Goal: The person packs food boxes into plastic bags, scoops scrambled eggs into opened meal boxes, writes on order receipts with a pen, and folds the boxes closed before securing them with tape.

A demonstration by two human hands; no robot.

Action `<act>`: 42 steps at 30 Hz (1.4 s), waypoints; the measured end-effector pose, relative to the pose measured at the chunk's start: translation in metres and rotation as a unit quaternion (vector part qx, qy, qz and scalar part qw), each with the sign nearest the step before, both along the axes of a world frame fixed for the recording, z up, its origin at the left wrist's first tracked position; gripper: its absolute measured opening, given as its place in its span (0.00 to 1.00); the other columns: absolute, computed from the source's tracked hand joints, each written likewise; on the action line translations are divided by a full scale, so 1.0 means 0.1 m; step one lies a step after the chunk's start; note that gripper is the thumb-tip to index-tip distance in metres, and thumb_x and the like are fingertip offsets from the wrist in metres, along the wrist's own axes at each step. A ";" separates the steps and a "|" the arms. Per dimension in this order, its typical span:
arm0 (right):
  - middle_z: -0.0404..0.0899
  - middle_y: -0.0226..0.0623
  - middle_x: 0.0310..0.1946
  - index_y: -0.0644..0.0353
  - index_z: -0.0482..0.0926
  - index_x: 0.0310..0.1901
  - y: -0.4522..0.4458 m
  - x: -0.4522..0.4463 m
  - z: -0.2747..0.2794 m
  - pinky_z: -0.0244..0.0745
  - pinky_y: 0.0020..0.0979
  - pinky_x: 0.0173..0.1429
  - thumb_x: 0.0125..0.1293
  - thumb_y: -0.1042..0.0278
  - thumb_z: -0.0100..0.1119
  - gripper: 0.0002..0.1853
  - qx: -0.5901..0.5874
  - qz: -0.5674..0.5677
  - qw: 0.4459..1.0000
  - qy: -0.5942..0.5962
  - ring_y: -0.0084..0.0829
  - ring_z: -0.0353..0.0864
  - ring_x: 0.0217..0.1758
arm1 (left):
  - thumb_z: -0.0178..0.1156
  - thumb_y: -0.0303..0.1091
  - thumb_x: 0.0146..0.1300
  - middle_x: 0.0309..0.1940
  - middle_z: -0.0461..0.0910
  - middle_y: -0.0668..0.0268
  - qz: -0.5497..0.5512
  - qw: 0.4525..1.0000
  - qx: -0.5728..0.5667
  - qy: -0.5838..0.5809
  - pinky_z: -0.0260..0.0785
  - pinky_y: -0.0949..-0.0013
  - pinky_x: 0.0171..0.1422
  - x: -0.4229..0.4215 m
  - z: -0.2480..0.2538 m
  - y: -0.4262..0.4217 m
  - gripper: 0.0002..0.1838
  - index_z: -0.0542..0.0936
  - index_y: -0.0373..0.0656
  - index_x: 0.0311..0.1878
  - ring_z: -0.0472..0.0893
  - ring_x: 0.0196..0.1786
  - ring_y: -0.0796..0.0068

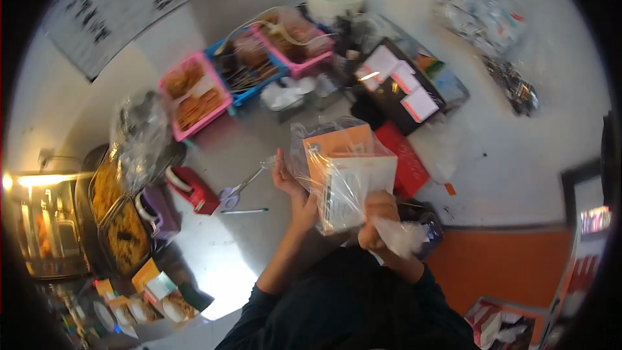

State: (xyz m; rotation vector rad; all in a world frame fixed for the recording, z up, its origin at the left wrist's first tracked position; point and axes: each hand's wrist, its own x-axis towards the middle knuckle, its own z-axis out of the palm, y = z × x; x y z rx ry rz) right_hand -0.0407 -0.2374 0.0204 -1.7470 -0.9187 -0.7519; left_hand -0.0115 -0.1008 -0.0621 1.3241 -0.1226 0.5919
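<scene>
A clear plastic bag [350, 175] with flat orange and white packets inside hangs in front of my body above the metal table. My right hand [377, 220] is closed around the bag's gathered lower right end, and loose plastic trails out below the fist. On the bag's left side, my left hand [295, 188] has its fingers stretched upward and its thumb close to the plastic; whether it touches is unclear. A small shiny clear scrap [268, 163] shows by its fingertips. Left of this hand lie purple-handled scissors [240, 189] and a pen [245, 211].
A red tape dispenser [193, 189] and a purple one [157, 212] stand left. Behind are pink [228, 98] and blue [269, 79] baskets, a white bucket [334, 1] and a black box [429, 94] with labels. Food trays [124, 236] sit beside a lit glass case [52, 227].
</scene>
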 end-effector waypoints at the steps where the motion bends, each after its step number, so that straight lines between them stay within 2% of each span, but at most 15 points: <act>1: 0.66 0.36 0.25 0.59 0.64 0.23 -0.12 -0.11 0.07 0.61 0.29 0.28 0.43 0.76 0.53 0.07 0.040 -0.037 0.998 -0.006 0.34 0.66 0.26 | 0.57 0.41 0.48 0.63 0.32 0.50 -0.043 0.999 0.007 -0.029 0.31 0.55 0.66 0.00 0.21 -0.09 0.45 0.35 0.44 0.60 0.38 0.66 0.55; 2: 0.64 0.36 0.24 0.59 0.62 0.23 -0.24 -0.19 0.16 0.61 0.29 0.27 0.48 0.73 0.48 0.05 0.042 -0.081 0.994 -0.052 0.32 0.65 0.24 | 0.58 0.41 0.48 0.63 0.31 0.49 -0.084 0.995 0.016 -0.058 0.31 0.54 0.66 -0.01 0.37 -0.23 0.46 0.36 0.44 0.60 0.37 0.66 0.54; 4: 0.62 0.37 0.21 0.58 0.57 0.24 -0.49 -0.39 0.33 0.61 0.28 0.24 0.57 0.66 0.37 0.08 0.039 -0.170 0.974 -0.146 0.28 0.62 0.19 | 0.59 0.40 0.47 0.63 0.30 0.47 -0.164 0.980 0.030 -0.112 0.30 0.53 0.65 -0.02 0.64 -0.55 0.46 0.36 0.45 0.60 0.36 0.66 0.52; 5: 0.58 0.33 0.19 0.56 0.56 0.23 -0.62 -0.52 0.38 0.58 0.25 0.22 0.58 0.62 0.37 0.10 0.082 -0.190 0.969 -0.137 0.24 0.59 0.18 | 0.59 0.40 0.46 0.63 0.29 0.46 -0.198 0.969 0.035 -0.143 0.30 0.53 0.65 -0.05 0.74 -0.75 0.46 0.37 0.46 0.60 0.35 0.66 0.51; 7: 0.60 0.32 0.17 0.56 0.58 0.20 -0.96 -0.86 0.40 0.55 0.26 0.20 0.49 0.70 0.46 0.07 0.147 -0.226 0.949 -0.163 0.26 0.60 0.17 | 0.60 0.39 0.46 0.63 0.29 0.45 -0.265 0.941 0.041 -0.205 0.31 0.53 0.65 -0.11 0.90 -1.17 0.46 0.37 0.48 0.61 0.34 0.66 0.50; 9: 0.58 0.28 0.15 0.55 0.58 0.17 -1.14 -1.06 0.58 0.53 0.24 0.20 0.47 0.69 0.50 0.11 0.243 -0.303 0.895 -0.221 0.24 0.58 0.15 | 0.60 0.39 0.46 0.62 0.28 0.44 -0.314 0.917 0.046 -0.240 0.32 0.52 0.65 -0.29 1.03 -1.61 0.47 0.38 0.49 0.61 0.33 0.66 0.50; 12: 0.58 0.28 0.15 0.55 0.58 0.17 -1.56 -1.40 0.69 0.53 0.23 0.20 0.48 0.68 0.49 0.11 0.306 -0.353 0.827 -0.314 0.23 0.57 0.15 | 0.61 0.39 0.46 0.62 0.28 0.43 -0.369 0.889 0.066 -0.262 0.33 0.52 0.65 -0.64 1.18 -2.24 0.48 0.37 0.48 0.61 0.32 0.66 0.48; 18: 0.56 0.27 0.14 0.54 0.58 0.17 -2.42 -2.12 0.71 0.52 0.21 0.20 0.51 0.65 0.48 0.12 0.319 -0.407 0.728 -0.450 0.21 0.55 0.15 | 0.61 0.40 0.47 0.61 0.28 0.41 -0.450 0.834 0.057 -0.313 0.35 0.52 0.65 -1.31 1.22 -3.39 0.47 0.38 0.49 0.62 0.32 0.65 0.45; 24: 0.55 0.28 0.15 0.54 0.58 0.17 -3.03 -2.35 0.76 0.50 0.18 0.23 0.53 0.62 0.46 0.13 0.284 -0.479 0.721 -0.413 0.20 0.54 0.16 | 0.61 0.41 0.46 0.61 0.30 0.40 -0.537 0.786 0.015 -0.307 0.33 0.49 0.64 -1.42 1.29 -4.25 0.47 0.40 0.49 0.62 0.35 0.65 0.43; 27: 0.54 0.28 0.15 0.54 0.57 0.16 -3.39 -2.35 0.55 0.51 0.17 0.24 0.53 0.62 0.45 0.13 0.317 -0.477 0.700 -0.426 0.20 0.54 0.17 | 0.61 0.44 0.45 0.61 0.33 0.39 -0.551 0.774 0.060 -0.306 0.33 0.49 0.64 -1.33 1.22 -4.63 0.46 0.42 0.48 0.62 0.37 0.65 0.42; 30: 0.53 0.25 0.23 0.52 0.54 0.21 -3.75 -2.21 0.50 0.53 0.18 0.32 0.56 0.62 0.45 0.13 0.254 -0.549 0.722 -0.336 0.18 0.52 0.22 | 0.61 0.46 0.44 0.61 0.35 0.38 -0.582 0.752 0.075 -0.299 0.32 0.48 0.63 -1.07 1.23 -5.09 0.46 0.44 0.48 0.62 0.37 0.64 0.41; 33: 0.53 0.25 0.22 0.52 0.54 0.20 -4.18 -1.98 0.44 0.53 0.18 0.31 0.55 0.66 0.45 0.12 0.266 -0.521 0.718 -0.377 0.18 0.52 0.22 | 0.60 0.48 0.45 0.61 0.34 0.38 -0.616 0.722 0.095 -0.301 0.30 0.48 0.64 -0.86 1.19 -5.60 0.46 0.43 0.48 0.62 0.36 0.65 0.41; 36: 0.53 0.25 0.22 0.52 0.54 0.20 -4.48 -1.81 0.38 0.52 0.19 0.30 0.54 0.68 0.44 0.11 0.271 -0.553 0.689 -0.382 0.18 0.53 0.22 | 0.59 0.49 0.45 0.61 0.34 0.39 -0.641 0.694 0.098 -0.311 0.30 0.47 0.64 -0.69 1.17 -6.04 0.47 0.42 0.48 0.63 0.36 0.65 0.42; 39: 0.53 0.25 0.21 0.53 0.55 0.19 -4.80 -1.70 0.39 0.52 0.19 0.30 0.55 0.66 0.45 0.12 0.267 -0.594 0.654 -0.385 0.18 0.53 0.22 | 0.59 0.51 0.45 0.61 0.34 0.40 -0.675 0.672 0.112 -0.285 0.30 0.47 0.63 -0.64 1.16 -6.44 0.47 0.40 0.50 0.63 0.35 0.65 0.42; 42: 0.52 0.26 0.22 0.53 0.54 0.20 -5.10 -1.71 0.26 0.51 0.19 0.30 0.55 0.62 0.46 0.14 0.272 -0.565 0.651 -0.428 0.19 0.53 0.22 | 0.57 0.53 0.46 0.61 0.33 0.40 -0.708 0.645 0.133 -0.254 0.30 0.46 0.63 -0.67 1.08 -6.74 0.48 0.38 0.52 0.63 0.35 0.65 0.41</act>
